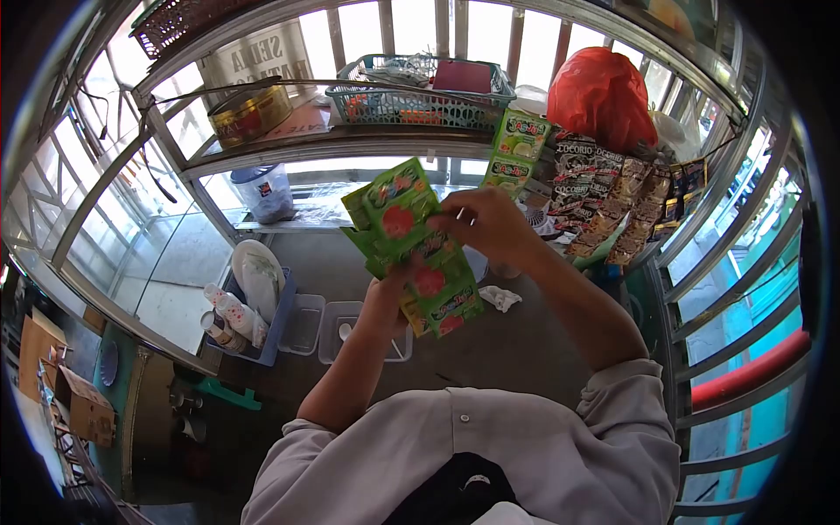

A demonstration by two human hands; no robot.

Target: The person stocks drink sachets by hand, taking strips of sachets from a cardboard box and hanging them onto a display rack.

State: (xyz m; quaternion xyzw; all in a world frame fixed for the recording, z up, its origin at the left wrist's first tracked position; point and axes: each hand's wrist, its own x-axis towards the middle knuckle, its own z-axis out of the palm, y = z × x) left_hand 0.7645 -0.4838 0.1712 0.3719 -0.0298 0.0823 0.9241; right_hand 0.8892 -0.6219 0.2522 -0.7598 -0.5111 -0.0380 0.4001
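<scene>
Several green drink sachets (398,219), joined in strips with a red fruit picture, are held up before my chest. My left hand (392,293) is closed around their lower left part, and its fingers are partly hidden behind the packets. At the upper right edge of the bundle, my right hand (481,219) pinches a sachet between thumb and fingers. Behind my right hand hangs a strip of lighter green sachets (516,149) from the shelf. Brown and dark coffee sachet strips (604,197) hang to the right of it.
On the shelf sit a green basket (420,118), a gold tin (249,118) and a red plastic bag (599,92). Lower left, a blue crate (280,319) holds cups and plates. Clear plastic trays (302,324) and a crumpled tissue (500,298) lie below the sachets.
</scene>
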